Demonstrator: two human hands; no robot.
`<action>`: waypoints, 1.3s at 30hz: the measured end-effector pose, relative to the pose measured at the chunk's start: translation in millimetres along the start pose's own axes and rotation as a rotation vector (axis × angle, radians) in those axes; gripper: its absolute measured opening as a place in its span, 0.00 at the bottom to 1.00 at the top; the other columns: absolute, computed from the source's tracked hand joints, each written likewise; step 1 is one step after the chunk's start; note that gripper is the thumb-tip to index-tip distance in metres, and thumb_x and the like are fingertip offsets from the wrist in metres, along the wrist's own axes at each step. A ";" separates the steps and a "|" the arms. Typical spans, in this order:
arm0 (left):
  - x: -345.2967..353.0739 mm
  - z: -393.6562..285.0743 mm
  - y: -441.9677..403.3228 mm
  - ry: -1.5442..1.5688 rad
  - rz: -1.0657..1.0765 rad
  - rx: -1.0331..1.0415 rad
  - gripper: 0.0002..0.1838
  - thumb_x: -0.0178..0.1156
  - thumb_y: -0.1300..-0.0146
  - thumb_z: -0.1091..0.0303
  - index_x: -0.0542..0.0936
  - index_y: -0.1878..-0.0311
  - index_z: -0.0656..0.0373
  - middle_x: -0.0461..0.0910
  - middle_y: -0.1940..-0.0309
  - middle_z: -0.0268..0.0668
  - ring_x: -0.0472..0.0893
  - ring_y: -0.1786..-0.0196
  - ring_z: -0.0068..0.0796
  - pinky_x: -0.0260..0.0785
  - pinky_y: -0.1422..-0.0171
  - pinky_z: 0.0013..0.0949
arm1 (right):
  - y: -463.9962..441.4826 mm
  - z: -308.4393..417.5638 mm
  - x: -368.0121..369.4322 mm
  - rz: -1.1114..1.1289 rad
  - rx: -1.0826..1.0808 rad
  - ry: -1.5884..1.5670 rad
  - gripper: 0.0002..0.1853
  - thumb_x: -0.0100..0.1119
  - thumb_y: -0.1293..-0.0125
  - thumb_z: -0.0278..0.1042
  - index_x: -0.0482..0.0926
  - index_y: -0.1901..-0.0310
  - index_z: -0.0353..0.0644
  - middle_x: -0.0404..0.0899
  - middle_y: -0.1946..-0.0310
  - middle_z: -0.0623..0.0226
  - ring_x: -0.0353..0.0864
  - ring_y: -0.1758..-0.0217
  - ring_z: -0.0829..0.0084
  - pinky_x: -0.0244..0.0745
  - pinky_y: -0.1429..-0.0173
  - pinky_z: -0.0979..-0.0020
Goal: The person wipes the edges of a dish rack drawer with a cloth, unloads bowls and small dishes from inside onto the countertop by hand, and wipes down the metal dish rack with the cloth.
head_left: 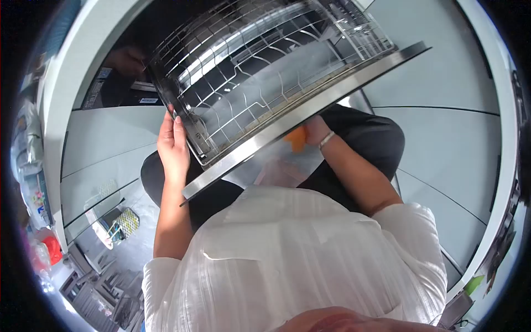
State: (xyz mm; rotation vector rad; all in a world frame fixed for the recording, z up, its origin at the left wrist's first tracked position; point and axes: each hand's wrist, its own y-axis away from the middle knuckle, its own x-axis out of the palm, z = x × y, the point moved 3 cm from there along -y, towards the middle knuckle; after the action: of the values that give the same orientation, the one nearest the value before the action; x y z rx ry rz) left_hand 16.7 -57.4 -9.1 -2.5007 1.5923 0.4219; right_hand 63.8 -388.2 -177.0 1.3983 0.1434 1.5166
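Observation:
A metal-edged drawer [298,119] with a wire rack [249,72] inside stands pulled out and looks slanted in the head view. My left hand [173,138] is at its left side, with fingers and thumb closed on the side edge. Below the drawer's front edge is my right hand [316,131], partly hidden by that edge. It holds an orange thing [297,138], possibly a cloth, against or near the underside of the front. The fingertips of my right hand are hidden.
Pale cabinet fronts [442,133] flank the drawer on both sides. My legs in dark trousers [365,144] are folded under it. At the lower left, a patterned basket [126,222] stands on the floor. Various items line the far left edge.

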 end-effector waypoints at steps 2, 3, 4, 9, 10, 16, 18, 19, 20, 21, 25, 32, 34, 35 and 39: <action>2.3 -3.9 0.5 -0.025 -0.004 0.028 0.22 0.51 0.24 0.71 0.69 0.31 0.68 0.79 0.53 0.31 0.72 0.55 0.14 0.64 0.47 0.19 | 26.3 2.8 -30.6 0.044 0.113 0.117 0.23 0.43 0.22 0.48 0.73 0.38 0.40 0.80 0.45 0.63 0.80 0.43 0.66 0.74 0.38 0.59; 3.3 -5.3 1.2 -0.046 -0.006 0.050 0.22 0.50 0.24 0.71 0.69 0.31 0.68 0.79 0.50 0.32 0.72 0.52 0.15 0.64 0.44 0.19 | 52.6 12.6 -30.5 0.071 0.145 0.150 0.23 0.41 0.22 0.48 0.73 0.39 0.40 0.80 0.44 0.61 0.81 0.43 0.64 0.74 0.38 0.59; 4.0 -5.6 1.4 -0.068 -0.008 0.072 0.22 0.50 0.24 0.71 0.68 0.31 0.69 0.79 0.46 0.34 0.73 0.50 0.15 0.63 0.41 0.20 | 85.8 25.9 -21.0 0.098 0.178 0.182 0.23 0.40 0.22 0.47 0.73 0.39 0.40 0.80 0.43 0.60 0.81 0.43 0.63 0.74 0.37 0.60; 2.7 7.0 4.9 -0.006 0.026 0.038 0.22 0.49 0.24 0.72 0.68 0.31 0.69 0.79 0.45 0.36 0.74 0.47 0.18 0.64 0.39 0.22 | 216.1 95.3 24.4 0.132 -0.032 0.019 0.21 0.45 0.24 0.46 0.74 0.41 0.38 0.81 0.47 0.58 0.81 0.44 0.61 0.74 0.38 0.56; 2.3 7.7 4.8 -0.003 0.027 0.040 0.22 0.49 0.24 0.72 0.67 0.30 0.69 0.79 0.45 0.37 0.75 0.46 0.18 0.63 0.38 0.22 | 230.5 110.6 42.0 0.200 -0.147 0.048 0.22 0.44 0.24 0.46 0.73 0.40 0.38 0.81 0.46 0.57 0.80 0.43 0.60 0.73 0.36 0.56; 0.7 11.7 6.6 0.026 0.019 0.075 0.23 0.50 0.25 0.73 0.66 0.30 0.71 0.77 0.43 0.38 0.74 0.45 0.19 0.63 0.37 0.22 | 201.4 165.9 195.3 0.392 -0.352 0.286 0.21 0.46 0.22 0.45 0.74 0.40 0.36 0.81 0.47 0.59 0.83 0.47 0.64 0.77 0.39 0.62; -0.3 6.1 10.0 -0.010 0.012 0.069 0.23 0.50 0.25 0.73 0.66 0.30 0.71 0.77 0.45 0.36 0.73 0.48 0.17 0.63 0.40 0.22 | 158.2 158.7 231.4 0.261 -0.414 0.455 0.22 0.55 0.26 0.47 0.76 0.43 0.36 0.83 0.51 0.63 0.83 0.51 0.70 0.79 0.46 0.66; -0.9 6.7 12.0 -0.002 0.005 0.075 0.23 0.50 0.25 0.73 0.66 0.30 0.71 0.77 0.46 0.35 0.73 0.49 0.17 0.63 0.41 0.21 | 126.5 155.8 236.8 0.213 -0.303 0.619 0.24 0.59 0.29 0.50 0.77 0.44 0.37 0.82 0.54 0.64 0.83 0.55 0.72 0.79 0.50 0.69; -1.2 9.5 11.6 0.006 -0.004 0.084 0.23 0.51 0.25 0.72 0.66 0.30 0.71 0.77 0.47 0.35 0.73 0.50 0.17 0.64 0.42 0.21 | 100.8 150.0 243.6 0.188 -0.289 0.787 0.22 0.56 0.27 0.52 0.77 0.44 0.42 0.81 0.53 0.68 0.80 0.52 0.77 0.77 0.50 0.71; -0.9 12.1 11.9 0.015 -0.010 0.088 0.23 0.51 0.25 0.72 0.66 0.30 0.71 0.77 0.48 0.34 0.72 0.51 0.16 0.64 0.43 0.21 | 81.6 144.6 252.0 0.193 -0.247 0.931 0.22 0.57 0.28 0.51 0.77 0.43 0.42 0.81 0.53 0.68 0.79 0.53 0.78 0.76 0.51 0.72; -2.4 21.5 13.3 0.074 0.023 0.008 0.23 0.50 0.25 0.72 0.65 0.29 0.68 0.77 0.53 0.31 0.71 0.56 0.14 0.64 0.48 0.19 | 35.7 139.4 242.8 0.220 -0.234 1.434 0.23 0.58 0.28 0.47 0.75 0.40 0.40 0.80 0.55 0.69 0.78 0.55 0.78 0.75 0.51 0.74; -1.3 17.2 16.0 0.155 0.069 -0.045 0.23 0.50 0.25 0.73 0.65 0.29 0.63 0.67 0.70 0.20 0.61 0.69 0.08 0.53 0.64 0.15 | 10.6 284.3 198.3 -0.350 -0.896 2.026 0.15 0.58 0.32 0.38 0.81 0.49 0.38 0.86 0.62 0.58 0.85 0.60 0.68 0.78 0.52 0.68; -1.0 14.2 16.4 0.155 0.080 -0.051 0.23 0.50 0.25 0.74 0.65 0.28 0.63 0.67 0.69 0.20 0.61 0.69 0.08 0.53 0.65 0.15 | 6.0 325.0 174.0 -0.573 -0.954 2.085 0.15 0.57 0.37 0.32 0.81 0.51 0.33 0.84 0.58 0.45 0.85 0.54 0.52 0.79 0.47 0.60; -0.9 14.0 16.4 0.155 0.085 -0.054 0.23 0.50 0.25 0.74 0.65 0.28 0.63 0.67 0.69 0.20 0.61 0.69 0.08 0.54 0.65 0.15 | -7.3 350.1 143.0 -0.625 -1.101 2.143 0.16 0.59 0.41 0.36 0.83 0.56 0.33 0.83 0.63 0.40 0.84 0.58 0.44 0.79 0.50 0.56; 1.2 8.8 18.3 0.129 0.081 -0.065 0.22 0.48 0.23 0.69 0.65 0.28 0.61 0.64 0.75 0.21 0.60 0.73 0.11 0.53 0.68 0.17 | -11.3 369.3 124.2 -0.617 -0.524 2.395 0.17 0.60 0.33 0.41 0.80 0.47 0.41 0.84 0.58 0.54 0.84 0.54 0.57 0.77 0.47 0.60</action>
State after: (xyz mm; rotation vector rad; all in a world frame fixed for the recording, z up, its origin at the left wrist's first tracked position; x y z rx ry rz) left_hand -0.7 -63.8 -17.3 -2.5659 1.7593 0.3330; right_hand 387.9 -486.0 16.1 -1.3103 1.2631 1.5656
